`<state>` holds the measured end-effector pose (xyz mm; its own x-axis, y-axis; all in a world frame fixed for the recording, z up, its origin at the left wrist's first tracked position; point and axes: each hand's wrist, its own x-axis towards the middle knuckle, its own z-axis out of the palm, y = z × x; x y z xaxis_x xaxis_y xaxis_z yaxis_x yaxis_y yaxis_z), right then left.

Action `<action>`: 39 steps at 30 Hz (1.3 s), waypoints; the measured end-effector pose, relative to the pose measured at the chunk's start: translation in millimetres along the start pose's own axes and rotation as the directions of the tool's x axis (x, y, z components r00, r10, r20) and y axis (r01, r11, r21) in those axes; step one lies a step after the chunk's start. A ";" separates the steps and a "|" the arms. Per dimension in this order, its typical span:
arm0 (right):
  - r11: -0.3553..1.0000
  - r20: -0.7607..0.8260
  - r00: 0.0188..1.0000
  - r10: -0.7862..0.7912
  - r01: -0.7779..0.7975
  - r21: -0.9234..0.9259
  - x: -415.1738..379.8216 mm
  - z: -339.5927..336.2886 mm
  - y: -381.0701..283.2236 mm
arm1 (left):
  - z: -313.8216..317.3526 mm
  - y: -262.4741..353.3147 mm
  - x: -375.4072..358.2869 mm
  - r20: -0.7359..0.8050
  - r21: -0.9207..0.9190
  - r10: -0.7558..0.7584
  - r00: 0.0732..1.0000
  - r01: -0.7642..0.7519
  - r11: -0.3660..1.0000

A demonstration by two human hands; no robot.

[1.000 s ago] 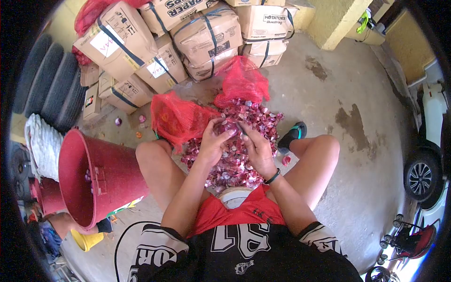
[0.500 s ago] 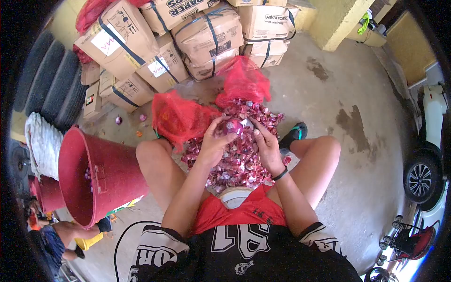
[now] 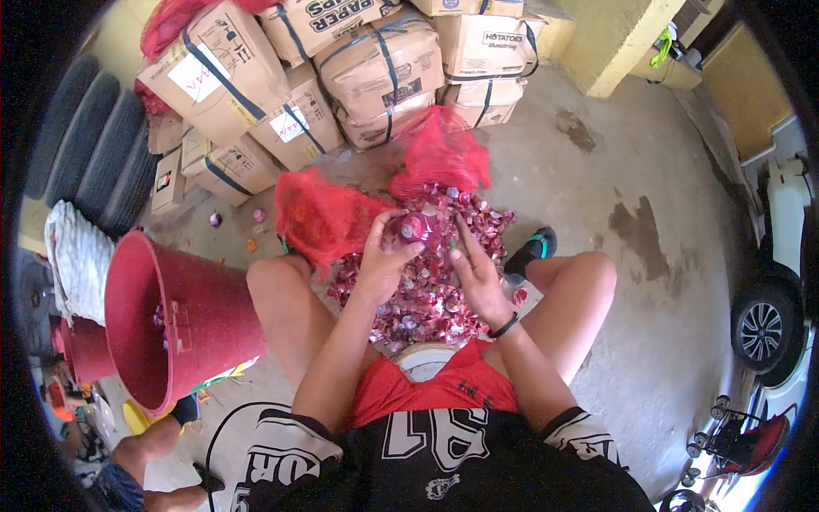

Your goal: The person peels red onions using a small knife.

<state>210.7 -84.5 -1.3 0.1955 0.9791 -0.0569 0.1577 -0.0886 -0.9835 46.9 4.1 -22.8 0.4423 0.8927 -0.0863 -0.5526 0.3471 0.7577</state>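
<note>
I sit with my knees apart over a heap of purple onion skins on the concrete floor. My left hand is closed around a red onion, raised above the heap. My right hand is beside it with fingers spread, its fingertips next to the onion; whether it pinches a bit of skin is unclear. A black band circles my right wrist. Two red mesh sacks lie just beyond the heap, one to the left and one further back.
A red bucket lies tilted by my left knee, with another person's legs below it. Strapped cardboard boxes are stacked behind the sacks. Tyres stand at the left. A white car is parked at the right.
My left hand has lifted the onion up and slightly away from me. My right hand has opened and drawn back a little from the onion. The person at lower left has shifted.
</note>
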 end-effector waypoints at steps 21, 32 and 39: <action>0.914 0.141 0.957 -0.254 0.285 -0.288 -3.8 -3.3 -8.9 | -3.9 9.9 -2.4 -0.001 0.114 -0.097 0.995 0.097 0.989; 0.925 0.146 0.953 -0.266 0.295 -0.239 1.3 -9.5 -15.8 | -14.6 -0.2 -3.3 0.073 0.047 -0.102 0.992 0.098 0.994; 0.986 -0.028 0.985 -0.168 0.167 -0.028 1.7 -6.9 2.0 | -13.6 5.4 -6.6 0.108 -0.002 -0.137 0.985 0.138 0.990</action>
<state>218.1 -84.3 -2.1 0.1937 0.9745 0.1136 0.2154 0.0707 -0.9740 31.4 4.0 -26.9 0.5871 0.8007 -0.1191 -0.4881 0.4676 0.7370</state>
